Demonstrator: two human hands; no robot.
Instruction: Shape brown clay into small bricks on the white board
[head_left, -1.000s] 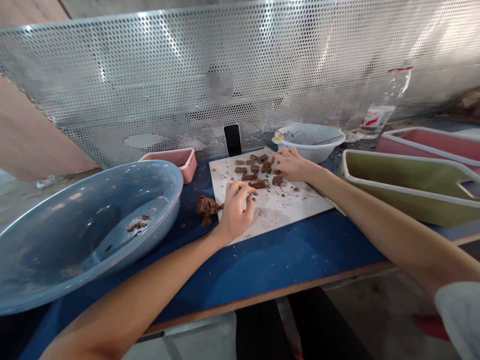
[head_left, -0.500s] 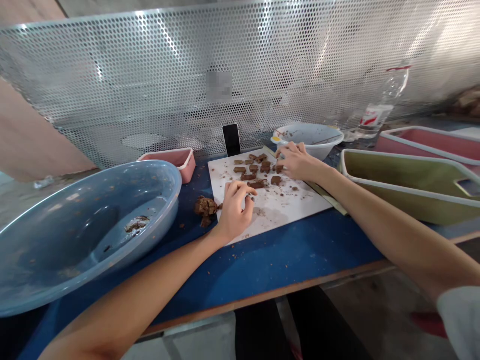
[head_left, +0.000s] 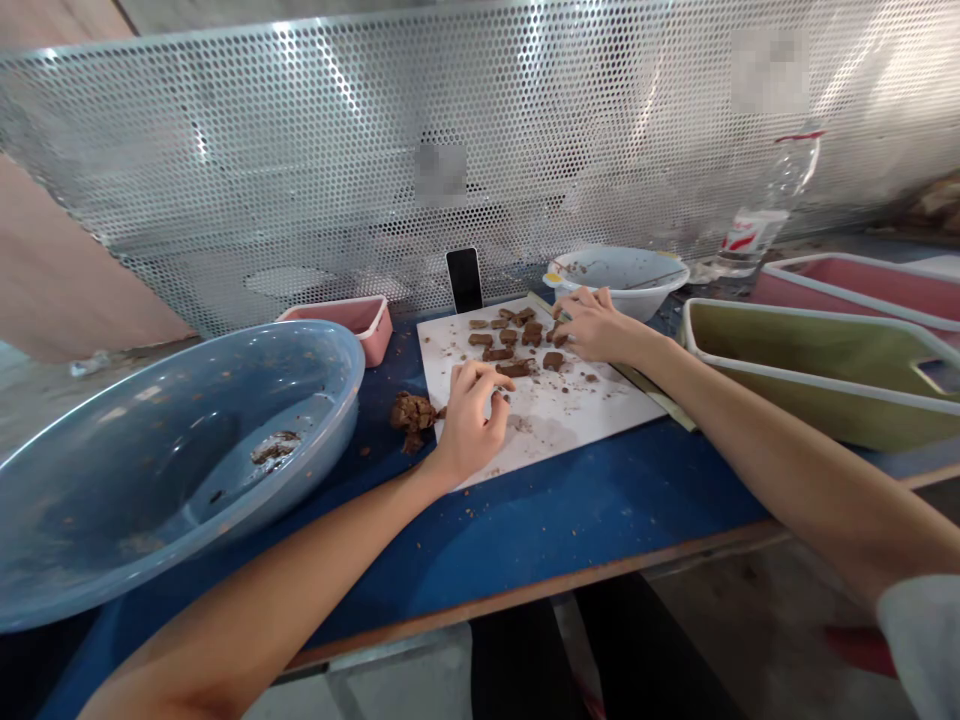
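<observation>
On a white board lie several small brown clay-like blocks with crumbs scattered among them. My right hand is at the far right of these blocks, fingers bent down over a brown clay piece that they partly cover. Nearer to me, my left hand rests over the board's left part, fingers curled toward the thumb. A tiny dark bit shows by its fingertips, too small to name. Left of that hand, a rough brown clump sits at the board's edge.
A large blue basin stands at left, with a small pink bin behind it. A phone leans upright against the perforated metal screen. Toward the right are a white bowl, a plastic bottle and a green bin.
Both hands stay nearly where they were. The right fingers have shifted very slightly at the clay piece.
</observation>
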